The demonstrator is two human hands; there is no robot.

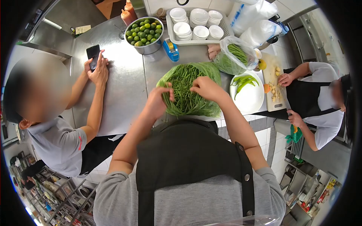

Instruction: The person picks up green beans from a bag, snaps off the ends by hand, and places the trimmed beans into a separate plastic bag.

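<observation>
Motion blurs the left hand [160, 98]; whether it pinches any of the thin green beans [184, 81] is unclear. The right hand [207, 89] hides its own fingertips' contact. Far beyond the grip, leftward, writing on a small cream paper note [83, 29] is unreadable; rightward, clear plastic bags with white contents [259, 17] leave the top edge.

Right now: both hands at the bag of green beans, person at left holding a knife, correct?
Not a knife: the head view shows the person at left holding a phone. Left hand and right hand are at the bag of green beans.
</observation>
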